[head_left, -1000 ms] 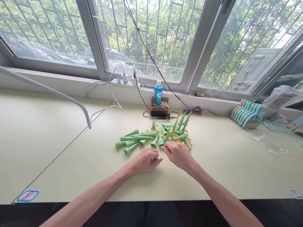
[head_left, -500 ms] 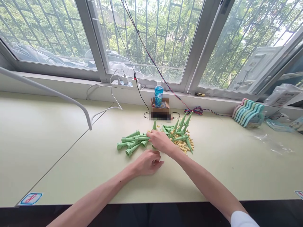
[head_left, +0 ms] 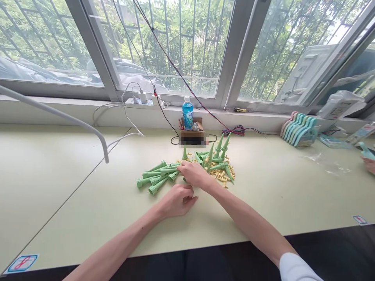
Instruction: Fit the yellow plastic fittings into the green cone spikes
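Note:
My right hand [head_left: 193,174] reaches over the middle of a pile of green plastic watering spikes. Its fingers are closed at the narrow end of a green spike [head_left: 169,171] lying among several others to the left. Just below it, my left hand [head_left: 177,200] rests near the table surface with curled fingers and thumb drawn in; whatever is inside them is hidden. Right of my hands, more green spikes [head_left: 225,146] stand or lean with their points up. Small yellow T-shaped plastic pieces [head_left: 220,176] lie scattered among them.
Behind the pile, a small cardboard box [head_left: 191,133] holds a blue drink bottle [head_left: 188,113]. Coiled wires [head_left: 236,130] and stacked pastel hangers [head_left: 299,129] lie right. A white cable arm [head_left: 84,121] crosses the left. Another person's hand [head_left: 369,164] shows at the right edge.
The camera view has turned slightly, shifting the scene left. Another person's hand with a light-blue item has come into view at the right edge. My hands keep nearly the same place at the pile.

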Motion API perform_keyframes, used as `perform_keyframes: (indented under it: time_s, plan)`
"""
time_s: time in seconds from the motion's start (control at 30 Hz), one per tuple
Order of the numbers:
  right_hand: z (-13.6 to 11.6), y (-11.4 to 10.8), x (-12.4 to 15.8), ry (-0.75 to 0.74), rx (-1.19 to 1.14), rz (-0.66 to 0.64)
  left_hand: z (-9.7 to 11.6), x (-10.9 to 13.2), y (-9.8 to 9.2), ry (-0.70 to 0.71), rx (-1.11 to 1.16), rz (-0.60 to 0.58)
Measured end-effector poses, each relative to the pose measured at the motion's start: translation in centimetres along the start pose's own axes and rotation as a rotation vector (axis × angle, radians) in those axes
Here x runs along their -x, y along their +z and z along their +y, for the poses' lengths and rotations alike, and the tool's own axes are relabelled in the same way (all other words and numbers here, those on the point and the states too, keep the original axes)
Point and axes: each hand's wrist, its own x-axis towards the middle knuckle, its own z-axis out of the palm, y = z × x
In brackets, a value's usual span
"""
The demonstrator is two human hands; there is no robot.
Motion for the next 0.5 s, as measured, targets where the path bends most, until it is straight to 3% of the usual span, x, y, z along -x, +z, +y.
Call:
perform_keyframes:
  time_s: [0.23, 0.5]
  plan:
    - [-0.67, 0.02, -0.22, 0.080, -0.003, 0.070, 0.08, -0.11, -0.12, 0.006, 0.009, 0.020]
    - [-0.54, 0.05, -0.38, 0.096, 0.017, 0.057, 0.00, -0.11, -0.14, -0.001, 0.005, 0.000]
